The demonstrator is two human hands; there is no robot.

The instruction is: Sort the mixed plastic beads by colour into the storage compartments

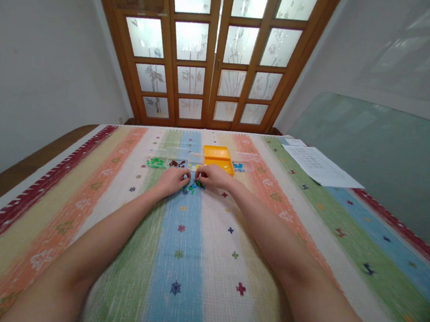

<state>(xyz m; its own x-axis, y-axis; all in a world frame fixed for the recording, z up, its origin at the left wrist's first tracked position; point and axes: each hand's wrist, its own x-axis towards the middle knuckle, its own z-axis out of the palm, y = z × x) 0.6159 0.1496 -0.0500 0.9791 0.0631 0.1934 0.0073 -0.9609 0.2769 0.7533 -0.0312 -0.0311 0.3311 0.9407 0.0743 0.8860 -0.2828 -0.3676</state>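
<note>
My left hand (174,181) is closed, thumb and fingers curled together just above the blue stripe of the cloth. Whatever lies between its fingertips is too small to make out. Close by on the right, my right hand (213,177) is also closed in a pinch, and its fingertips hide what they hold. Small green and blue pieces (192,191) lie loose on the cloth below and between both hands. Behind the hands stand clear boxes with small green pieces (155,163), dark brown pieces (177,163) and blue pieces (238,166). An orange box (218,153) has its lid raised.
A striped, patterned tablecloth (179,239) covers the table. Printed white sheets (320,165) lie at the right edge. Beyond the table are wooden glazed doors (213,63), with a pale glass panel (378,147) on the right.
</note>
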